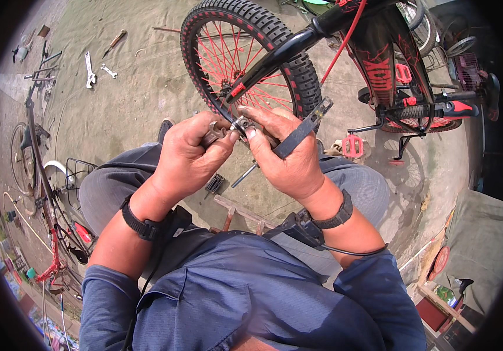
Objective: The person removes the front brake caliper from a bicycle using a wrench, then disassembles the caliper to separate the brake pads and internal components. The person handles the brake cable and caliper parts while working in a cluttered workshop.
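My left hand (192, 153) is closed, fingers pinching a small worn grey metal piece (213, 135), its kind hard to make out. Fingertips and metal meet those of my right hand (286, 153), which grips a metal bracket. From that bracket a dark flat slotted bar (296, 138) slants up to the right, and a thin metal rod (244, 175) pokes out below the palm. Both hands work close together just below the bicycle's wheel (251, 58), which has red spokes and a knobby tyre. My fingers partly hide the small parts between them.
An adjustable wrench (90, 70), a small spanner (109, 71) and a screwdriver (115, 42) lie on the ground cloth at the upper left. The black-and-red bicycle frame (374, 64) stands at the upper right. Another bicycle frame (40, 152) is at the left. A dark coiled part (215, 183) lies between my knees.
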`<state>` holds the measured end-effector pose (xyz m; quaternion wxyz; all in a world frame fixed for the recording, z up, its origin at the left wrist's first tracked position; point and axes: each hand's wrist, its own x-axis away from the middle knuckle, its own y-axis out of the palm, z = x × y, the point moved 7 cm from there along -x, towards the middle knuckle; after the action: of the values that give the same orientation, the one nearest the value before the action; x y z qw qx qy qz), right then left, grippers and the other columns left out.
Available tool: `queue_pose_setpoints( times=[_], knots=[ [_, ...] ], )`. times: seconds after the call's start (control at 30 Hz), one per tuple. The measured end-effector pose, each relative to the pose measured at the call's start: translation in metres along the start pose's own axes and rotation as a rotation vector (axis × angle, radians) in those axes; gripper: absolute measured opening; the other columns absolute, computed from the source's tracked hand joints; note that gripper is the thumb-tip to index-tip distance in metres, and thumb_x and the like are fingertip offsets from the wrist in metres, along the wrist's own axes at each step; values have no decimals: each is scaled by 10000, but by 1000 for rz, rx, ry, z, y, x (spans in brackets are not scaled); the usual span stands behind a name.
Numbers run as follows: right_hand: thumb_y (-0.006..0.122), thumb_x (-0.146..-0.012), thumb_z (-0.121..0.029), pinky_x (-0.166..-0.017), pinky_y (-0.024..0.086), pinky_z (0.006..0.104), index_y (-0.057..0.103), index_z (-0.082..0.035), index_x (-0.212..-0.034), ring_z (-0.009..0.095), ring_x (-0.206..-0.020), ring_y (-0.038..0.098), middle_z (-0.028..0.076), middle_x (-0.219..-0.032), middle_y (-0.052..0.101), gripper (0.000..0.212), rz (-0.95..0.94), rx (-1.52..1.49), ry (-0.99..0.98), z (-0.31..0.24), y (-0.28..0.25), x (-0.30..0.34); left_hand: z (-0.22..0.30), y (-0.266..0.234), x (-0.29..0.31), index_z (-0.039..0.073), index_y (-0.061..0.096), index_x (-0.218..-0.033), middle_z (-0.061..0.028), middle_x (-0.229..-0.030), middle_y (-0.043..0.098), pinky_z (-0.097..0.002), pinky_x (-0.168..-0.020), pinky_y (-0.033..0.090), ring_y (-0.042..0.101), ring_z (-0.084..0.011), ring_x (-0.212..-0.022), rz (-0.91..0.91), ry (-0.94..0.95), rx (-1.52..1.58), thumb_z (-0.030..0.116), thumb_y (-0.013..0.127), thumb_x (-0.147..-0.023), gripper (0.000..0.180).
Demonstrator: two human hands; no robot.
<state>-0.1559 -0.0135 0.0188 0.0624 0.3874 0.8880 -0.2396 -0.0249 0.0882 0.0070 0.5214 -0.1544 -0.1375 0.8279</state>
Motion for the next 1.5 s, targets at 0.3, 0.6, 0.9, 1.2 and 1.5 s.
queue_pose_setpoints(
  times=[0.3, 0.6, 0.9, 1.2, 1.5],
  knots=[
    [675, -815, -27, -600, 489, 353, 723, 5, -1052, 246, -647, 610, 116, -759, 628, 244, -35, -49, -43, 4, 0, 0, -7, 3, 1, 24, 636, -893, 22, -740, 522, -256, -592, 373, 432, -69, -665, -53, -83, 105, 64, 698, -911, 76],
    [596, -837, 0, -736, 533, 333, 707, 51, -1074, 213, -788, 657, 147, -878, 686, 267, -107, -142, 59, 16, 0, 0, -14, 7, 1, 23, 624, -966, 22, -753, 529, -247, -586, 374, 459, -64, -677, -86, -103, 298, 129, 666, -955, 114],
    [537, -890, -54, -897, 514, 312, 688, 66, -1149, 167, -984, 661, 134, -1050, 721, 323, -117, -535, 468, 38, -1, 5, -53, 4, -3, -23, 561, -1238, -103, -981, 641, -267, -660, 526, 660, -189, -849, 30, -576, 1028, 79, 548, -986, 272],
    [526, -900, -31, -925, 500, 303, 682, 73, -1165, 153, -1025, 641, 104, -1099, 709, 324, -103, -737, 552, 40, -2, 5, -44, 4, -11, -64, 521, -1325, -278, -1363, 559, -417, -1042, 537, 573, -387, -1271, -44, -498, 1250, -96, 483, -898, 430],
    [515, -921, -1, -962, 510, 313, 672, 79, -1179, 169, -1063, 649, 117, -1134, 704, 312, -54, -752, 517, 34, -12, 2, -40, 4, -10, -67, 489, -1352, -293, -1401, 520, -407, -1045, 538, 551, -403, -1292, -54, -499, 1249, -95, 482, -904, 450]
  ],
)
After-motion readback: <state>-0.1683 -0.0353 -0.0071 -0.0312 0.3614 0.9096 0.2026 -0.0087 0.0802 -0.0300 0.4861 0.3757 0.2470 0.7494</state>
